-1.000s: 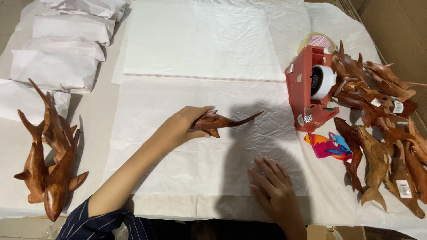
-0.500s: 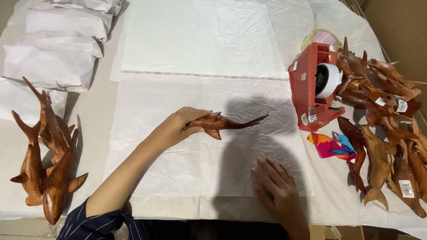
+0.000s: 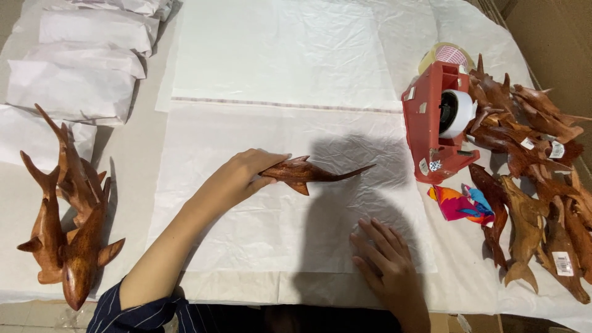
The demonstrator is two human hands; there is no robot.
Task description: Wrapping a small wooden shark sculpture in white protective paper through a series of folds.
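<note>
I see my left hand (image 3: pixel 243 176) with its fingers clamped on the head of a carved reddish-brown wooden shark (image 3: pixel 308 174), laid mid-sheet on white wrapping paper (image 3: pixel 265 228), left of the red tape dispenser (image 3: pixel 435 126), while my right hand (image 3: pixel 385 262), fingers released, pins that paper flat.

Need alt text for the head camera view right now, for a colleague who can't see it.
The left hand holds a carved wooden shark on a sheet of white wrapping paper; the right hand presses flat on the sheet's near edge. More wooden sharks are piled at right beside a red tape dispenser.
</note>
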